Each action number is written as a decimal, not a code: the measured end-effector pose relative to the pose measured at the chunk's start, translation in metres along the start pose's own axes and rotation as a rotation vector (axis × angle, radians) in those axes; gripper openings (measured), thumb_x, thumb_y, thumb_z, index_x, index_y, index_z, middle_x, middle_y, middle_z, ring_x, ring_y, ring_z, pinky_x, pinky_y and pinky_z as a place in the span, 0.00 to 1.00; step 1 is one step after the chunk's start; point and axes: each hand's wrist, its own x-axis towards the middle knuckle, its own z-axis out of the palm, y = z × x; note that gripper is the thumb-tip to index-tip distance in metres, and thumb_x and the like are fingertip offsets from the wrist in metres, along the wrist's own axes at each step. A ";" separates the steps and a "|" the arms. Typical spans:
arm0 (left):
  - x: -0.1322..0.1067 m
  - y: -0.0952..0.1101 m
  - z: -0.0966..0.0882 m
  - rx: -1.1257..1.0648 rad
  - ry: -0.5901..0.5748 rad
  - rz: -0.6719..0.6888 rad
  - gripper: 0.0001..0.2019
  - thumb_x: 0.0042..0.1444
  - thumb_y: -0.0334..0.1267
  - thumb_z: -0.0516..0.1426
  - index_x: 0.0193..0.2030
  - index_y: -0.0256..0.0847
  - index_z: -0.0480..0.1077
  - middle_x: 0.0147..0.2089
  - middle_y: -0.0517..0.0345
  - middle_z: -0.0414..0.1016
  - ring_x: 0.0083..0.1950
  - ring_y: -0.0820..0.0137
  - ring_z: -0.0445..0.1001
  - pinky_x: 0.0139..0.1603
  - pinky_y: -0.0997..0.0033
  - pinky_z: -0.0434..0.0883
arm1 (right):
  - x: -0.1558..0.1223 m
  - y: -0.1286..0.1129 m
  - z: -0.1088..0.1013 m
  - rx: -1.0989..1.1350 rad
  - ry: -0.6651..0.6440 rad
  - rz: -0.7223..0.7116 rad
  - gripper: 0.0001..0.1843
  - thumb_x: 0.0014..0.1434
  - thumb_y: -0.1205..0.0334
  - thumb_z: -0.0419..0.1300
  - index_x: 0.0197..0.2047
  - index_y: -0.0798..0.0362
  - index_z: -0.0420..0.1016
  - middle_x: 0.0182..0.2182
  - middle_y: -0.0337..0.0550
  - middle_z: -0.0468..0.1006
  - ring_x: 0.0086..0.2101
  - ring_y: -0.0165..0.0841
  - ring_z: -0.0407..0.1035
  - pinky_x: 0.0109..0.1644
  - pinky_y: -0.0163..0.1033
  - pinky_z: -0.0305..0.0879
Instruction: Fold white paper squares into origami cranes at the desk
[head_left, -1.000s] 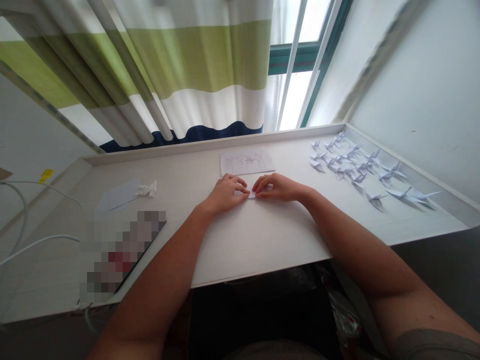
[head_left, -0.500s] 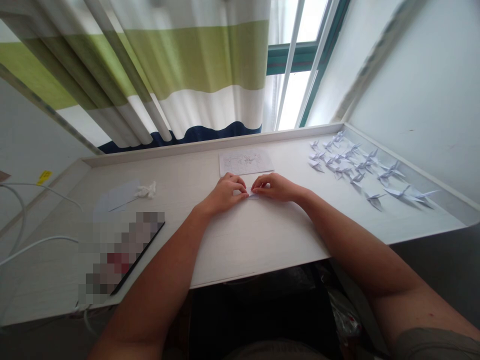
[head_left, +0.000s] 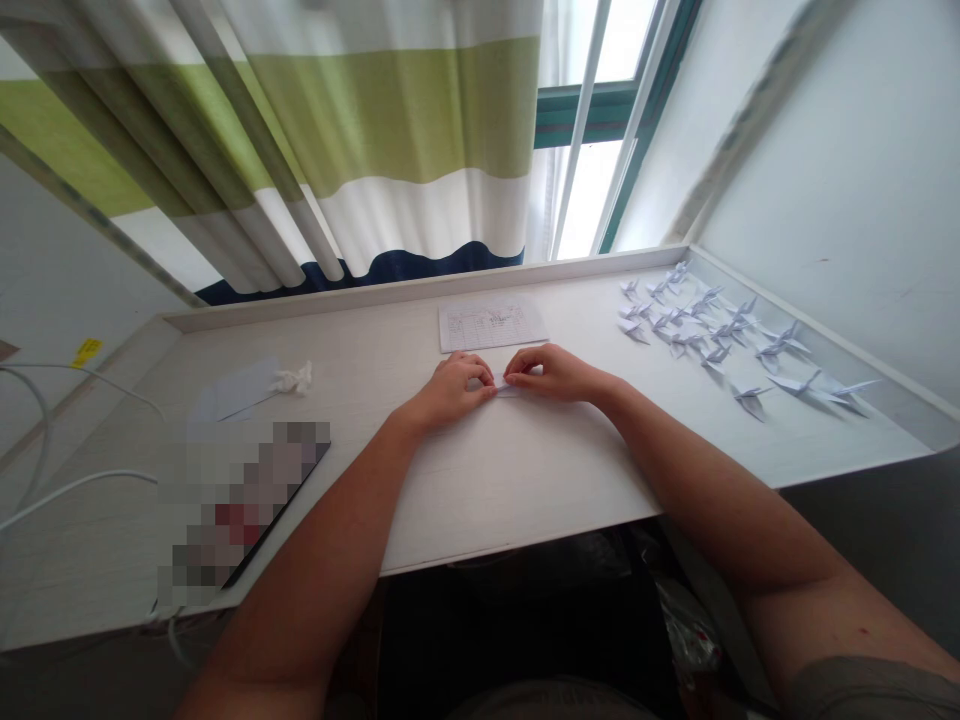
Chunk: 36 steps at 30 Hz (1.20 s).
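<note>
A small piece of white folded paper (head_left: 508, 391) lies low over the desk, mostly covered by my fingers. My left hand (head_left: 459, 388) pinches its left side between thumb and fingertips. From the right, my right hand (head_left: 546, 373) pinches the same paper, its fingertips close to those of the left. Just beyond both hands a flat sheet with printed or drawn marks (head_left: 493, 324) rests on the desk. Exact folds in the held paper are too small to make out.
Several folded white paper cranes (head_left: 720, 330) stand at the desk's right end. To the left are loose white sheets (head_left: 247, 388), a crumpled tissue (head_left: 292, 379), a blurred-out flat device (head_left: 255, 510) and white cables (head_left: 82, 485). A raised rim (head_left: 420, 284) edges the white desk.
Both hands stay nearly in place on the paper, with only slight finger movement. Nothing else has visibly moved.
</note>
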 end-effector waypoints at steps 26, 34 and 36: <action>-0.006 0.004 -0.018 0.002 -0.105 0.043 0.13 0.62 0.37 0.58 0.44 0.47 0.86 0.57 0.56 0.86 0.61 0.59 0.81 0.69 0.55 0.72 | -0.001 -0.002 -0.001 -0.061 -0.018 -0.063 0.08 0.62 0.62 0.64 0.35 0.50 0.86 0.46 0.47 0.88 0.44 0.40 0.79 0.52 0.45 0.73; -0.012 0.024 -0.025 0.320 -0.217 0.080 0.16 0.65 0.37 0.55 0.46 0.51 0.86 0.62 0.61 0.84 0.65 0.55 0.79 0.69 0.50 0.68 | 0.005 0.003 0.005 -0.088 0.048 -0.008 0.09 0.59 0.62 0.66 0.29 0.52 0.84 0.44 0.49 0.86 0.39 0.37 0.77 0.46 0.41 0.71; -0.014 0.031 -0.025 0.386 -0.233 0.062 0.16 0.66 0.39 0.55 0.48 0.52 0.85 0.64 0.61 0.83 0.66 0.55 0.77 0.70 0.48 0.66 | 0.006 0.005 0.006 -0.086 0.068 0.014 0.08 0.58 0.63 0.67 0.28 0.53 0.84 0.45 0.49 0.84 0.39 0.36 0.77 0.46 0.41 0.71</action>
